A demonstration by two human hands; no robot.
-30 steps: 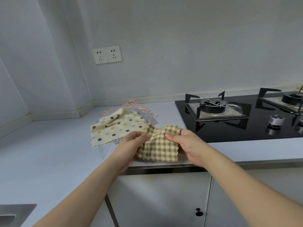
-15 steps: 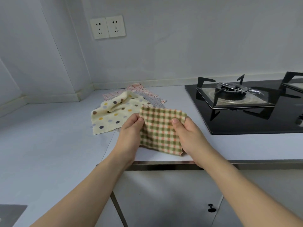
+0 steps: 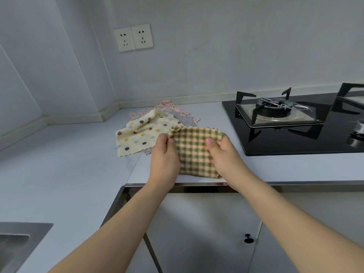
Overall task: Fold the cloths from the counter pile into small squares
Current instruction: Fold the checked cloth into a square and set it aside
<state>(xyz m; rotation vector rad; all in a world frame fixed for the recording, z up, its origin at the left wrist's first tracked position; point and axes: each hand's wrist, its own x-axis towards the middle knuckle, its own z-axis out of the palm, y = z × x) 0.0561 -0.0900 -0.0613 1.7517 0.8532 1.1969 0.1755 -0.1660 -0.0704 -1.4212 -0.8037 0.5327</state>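
Left hand [image 3: 164,154] and right hand [image 3: 224,152] still pinch the checked cloth [image 3: 195,152], now spread flatter, long axis running between them.

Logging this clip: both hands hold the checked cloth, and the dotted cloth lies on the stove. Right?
Not quite. Both hands, left and right, do hold the checked cloth, but the head view shows the dotted cloth lying on the counter, left of the stove.

Checked cloth [image 3: 197,151], bunched 1 s ago, now spread flat-ish btwn both hands.
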